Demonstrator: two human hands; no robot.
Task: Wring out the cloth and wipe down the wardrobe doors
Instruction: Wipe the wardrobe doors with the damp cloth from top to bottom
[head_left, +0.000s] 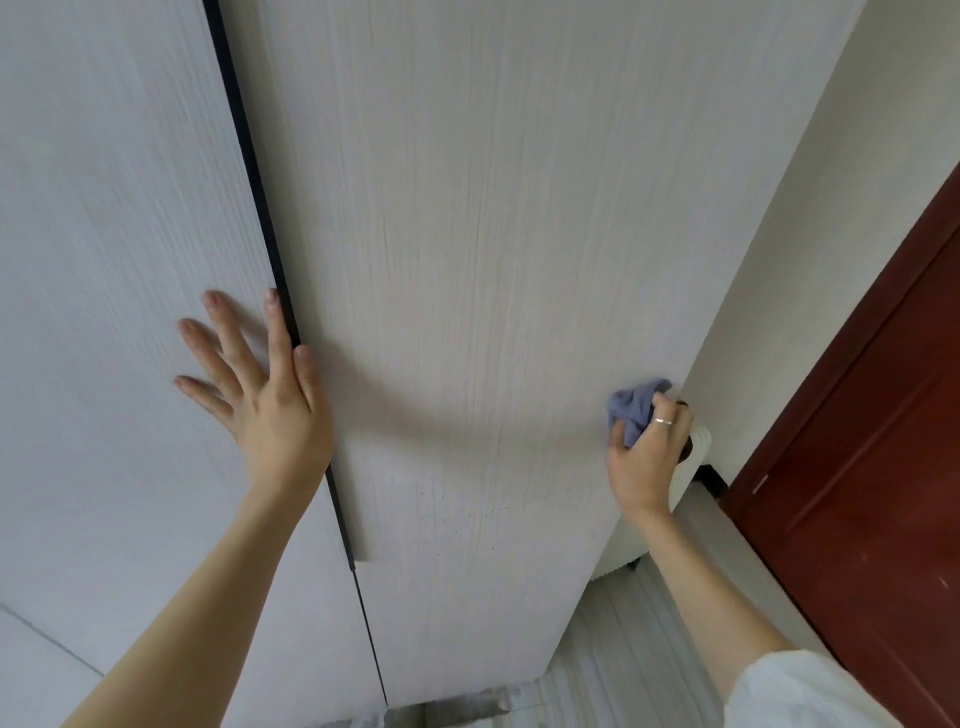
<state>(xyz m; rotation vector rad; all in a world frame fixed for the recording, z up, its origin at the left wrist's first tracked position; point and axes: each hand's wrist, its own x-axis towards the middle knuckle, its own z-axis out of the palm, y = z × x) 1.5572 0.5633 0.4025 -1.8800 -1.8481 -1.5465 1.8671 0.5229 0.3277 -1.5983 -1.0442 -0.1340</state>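
Two pale wood-grain wardrobe doors fill the view, the left door (104, 260) and the right door (493, 260), split by a dark vertical gap (249, 156). My left hand (260, 379) lies flat with spread fingers on the left door, beside the gap. My right hand (649, 447), with a ring on one finger, grips a bunched blue-grey cloth (636, 405) and holds it against the right door close to its right edge.
A cream wall (831, 234) runs to the right of the wardrobe. A dark red-brown door (883, 467) stands at the far right. A white object (696, 457) sits behind my right hand. Pale floor (613, 649) shows below.
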